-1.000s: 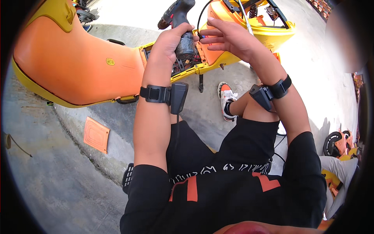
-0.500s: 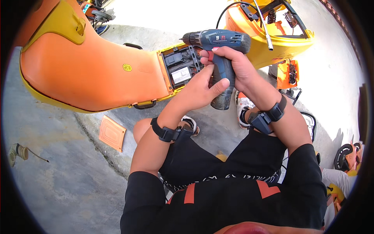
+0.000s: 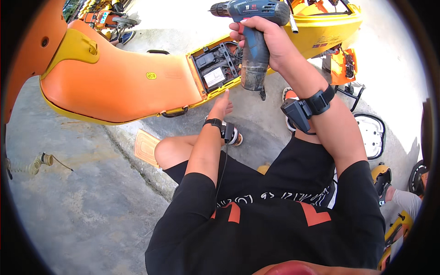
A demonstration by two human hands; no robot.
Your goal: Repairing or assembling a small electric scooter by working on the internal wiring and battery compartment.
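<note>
My right hand is wrapped round the handle of a blue cordless drill, whose chuck points left. In front of me lies an electric scooter body with a long orange seat and a yellow rim. At its right end is an uncovered compartment with black parts, wiring and a white label. The drill is raised beside and partly over this compartment. My left hand is lower, just below the yellow rim, holding nothing, its visible fingers stretched out. Whether it touches the rim I cannot tell.
A yellow body section stands far right, with an orange part on the ground below it. An orange panel lies by my left knee. A coiled hose is at left. Another person's arm shows at lower right.
My left hand has come away from beside the drill and dropped toward me. The right hand has carried the drill up and slightly left. The view has shifted a little.
</note>
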